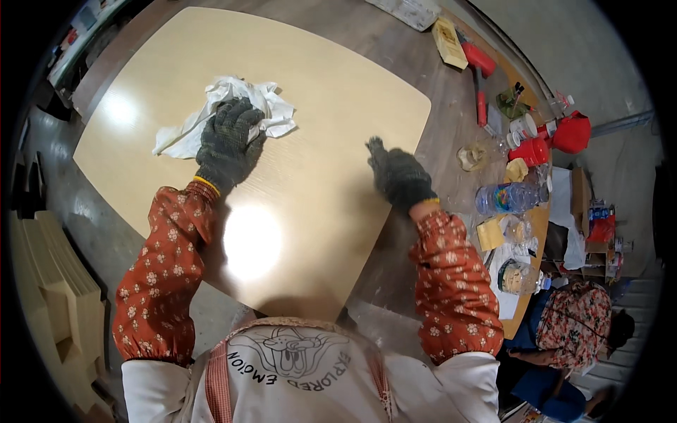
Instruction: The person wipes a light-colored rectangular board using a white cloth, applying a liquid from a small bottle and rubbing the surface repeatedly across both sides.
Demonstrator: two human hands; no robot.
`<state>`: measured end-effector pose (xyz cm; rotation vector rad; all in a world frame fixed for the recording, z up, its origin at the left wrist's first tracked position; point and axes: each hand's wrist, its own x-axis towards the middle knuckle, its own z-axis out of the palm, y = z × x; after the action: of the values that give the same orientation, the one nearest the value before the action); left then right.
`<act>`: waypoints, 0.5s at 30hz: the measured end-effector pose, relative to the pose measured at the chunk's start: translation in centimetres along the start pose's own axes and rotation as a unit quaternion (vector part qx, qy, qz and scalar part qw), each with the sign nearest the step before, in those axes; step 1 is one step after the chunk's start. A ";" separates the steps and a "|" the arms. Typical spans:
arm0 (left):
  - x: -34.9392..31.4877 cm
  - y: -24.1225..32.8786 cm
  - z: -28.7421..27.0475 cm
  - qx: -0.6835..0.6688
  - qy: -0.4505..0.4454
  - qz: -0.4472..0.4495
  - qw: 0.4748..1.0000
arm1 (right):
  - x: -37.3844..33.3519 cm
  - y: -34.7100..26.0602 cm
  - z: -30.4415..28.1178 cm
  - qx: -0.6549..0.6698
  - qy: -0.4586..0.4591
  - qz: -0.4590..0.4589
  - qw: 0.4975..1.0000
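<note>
Left fingers [242, 115] spread over white cloth [183, 139] on pale panel [324, 77], right fingers [379, 149] unclear; bottles [502, 198], red container [530, 151] alongside

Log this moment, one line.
left hand: gloved, on cloth; cloth: white, crumpled, on board; right hand: gloved, over board's right edge; bottles: right of board

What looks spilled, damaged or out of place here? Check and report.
Nothing plainly stands out. The pale panel shows no visible spill or damage; its bright patch looks like reflected light. The white cloth is crumpled, but lies under the gloved left hand. Bottles crowd the right side, without obvious spillage.
</note>
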<state>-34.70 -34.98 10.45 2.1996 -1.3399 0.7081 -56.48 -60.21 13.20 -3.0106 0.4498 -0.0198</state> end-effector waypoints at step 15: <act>0.3 -0.1 -0.1 -0.044 0.046 -0.035 0.997 | 0.6 -1.0 0.4 0.069 -0.007 0.035 0.997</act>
<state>-34.51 -35.07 10.73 2.1073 -1.2181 0.7011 -55.59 -59.40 12.90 -2.8560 0.5303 -0.0240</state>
